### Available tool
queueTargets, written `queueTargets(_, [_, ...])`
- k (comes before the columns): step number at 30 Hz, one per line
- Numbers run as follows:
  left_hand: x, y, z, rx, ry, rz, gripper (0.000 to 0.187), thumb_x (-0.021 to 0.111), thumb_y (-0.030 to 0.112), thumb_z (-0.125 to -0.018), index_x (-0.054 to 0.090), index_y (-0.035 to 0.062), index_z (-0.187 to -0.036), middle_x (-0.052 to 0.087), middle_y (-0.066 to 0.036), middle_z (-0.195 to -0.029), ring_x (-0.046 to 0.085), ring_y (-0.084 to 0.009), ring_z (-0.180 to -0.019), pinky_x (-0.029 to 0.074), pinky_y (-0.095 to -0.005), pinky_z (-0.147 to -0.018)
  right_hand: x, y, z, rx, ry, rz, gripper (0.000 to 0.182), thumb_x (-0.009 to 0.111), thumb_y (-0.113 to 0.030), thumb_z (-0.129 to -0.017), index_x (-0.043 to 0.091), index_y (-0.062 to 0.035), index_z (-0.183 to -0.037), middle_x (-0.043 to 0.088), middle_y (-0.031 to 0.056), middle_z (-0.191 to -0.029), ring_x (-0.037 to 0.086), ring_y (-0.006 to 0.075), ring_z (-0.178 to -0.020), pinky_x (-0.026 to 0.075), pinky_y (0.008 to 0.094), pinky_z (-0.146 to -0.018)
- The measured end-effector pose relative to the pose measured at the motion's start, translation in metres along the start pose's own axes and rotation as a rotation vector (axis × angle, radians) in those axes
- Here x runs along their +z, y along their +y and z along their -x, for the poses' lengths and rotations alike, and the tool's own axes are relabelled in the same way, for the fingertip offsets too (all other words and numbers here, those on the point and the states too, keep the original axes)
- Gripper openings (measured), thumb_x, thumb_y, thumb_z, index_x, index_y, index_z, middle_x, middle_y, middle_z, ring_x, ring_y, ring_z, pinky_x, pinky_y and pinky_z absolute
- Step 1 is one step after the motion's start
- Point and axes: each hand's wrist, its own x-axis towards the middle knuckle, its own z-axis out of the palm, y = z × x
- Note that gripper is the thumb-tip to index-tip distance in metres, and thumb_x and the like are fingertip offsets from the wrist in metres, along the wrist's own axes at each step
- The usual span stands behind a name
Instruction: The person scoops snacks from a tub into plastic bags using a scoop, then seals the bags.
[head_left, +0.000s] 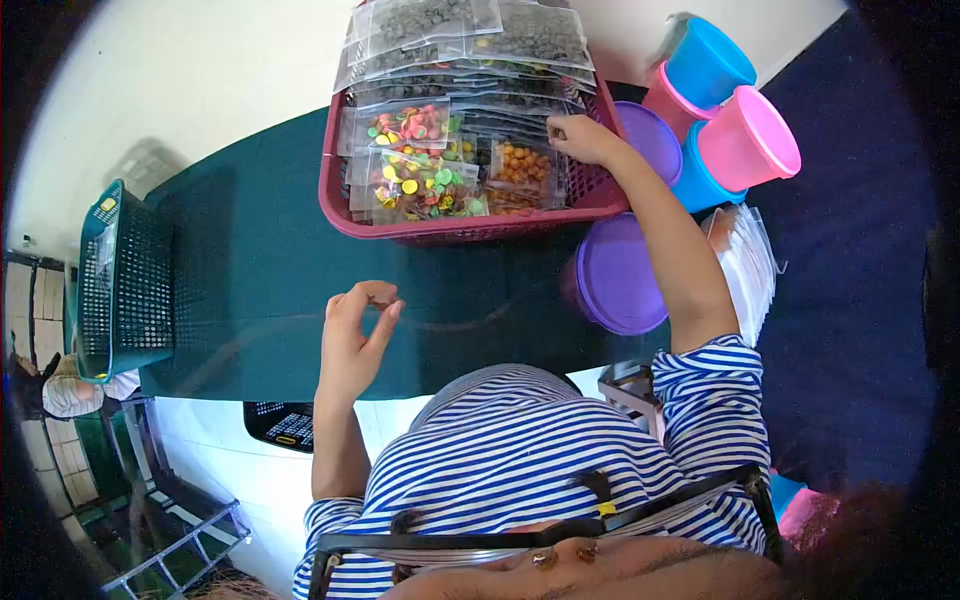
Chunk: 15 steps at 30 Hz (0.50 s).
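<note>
My right hand (582, 138) reaches over the right part of the red basket (450, 228), its fingers pinched together at the upper right corner of a small clear bag of orange balls (522, 165). Part of that corner is hidden by the fingers. Left of it in the basket lie clear bags of colourful pieces, pink and red ones in the upper bag (412, 124), yellow and green ones in the lower bag (425, 187). Bags of dark pieces (530, 38) are stacked behind them. My left hand (355, 325) hovers over the dark green tablecloth, fingers curved, thumb apart, holding nothing visible.
Right of the basket are blue (708, 65) and pink (748, 140) tubs and a purple-lidded tub (622, 275). A stack of clear bags (745, 270) lies at the right edge. A green basket (125, 285) stands at the left end, with a black crate (280, 425) below the table.
</note>
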Motion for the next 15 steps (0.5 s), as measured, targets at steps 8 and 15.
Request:
queueTargets(8, [0.008,-0.005,-0.007,0.037,-0.037,0.015,0.017,0.069,0.015,-0.089,0.063,0.0051,-0.102,0.069,-0.005,-0.092,0.064,-0.0206,-0.084,0.039,-0.0353,-0.09,0.001,0.001,0.001,-0.013,0.011,-0.032,0.016,0.063,-0.014,-0.084,0.061,-0.0005,-0.092,0.065,0.0211,-0.082,0.064,0.0357,-0.079,0.05,0.044,-0.072])
queueTargets(15, [0.022,-0.006,-0.021,0.027,-0.022,0.052,0.017,0.069,0.014,-0.089,0.063,0.005,-0.102,0.068,-0.005,-0.093,0.065,-0.0203,-0.086,0.039,-0.0352,-0.089,-0.001,-0.002,0.0,0.008,0.007,-0.073,0.015,0.062,-0.011,-0.083,0.061,0.0001,-0.093,0.064,0.0192,-0.08,0.063,0.0325,-0.075,0.05,0.043,-0.07])
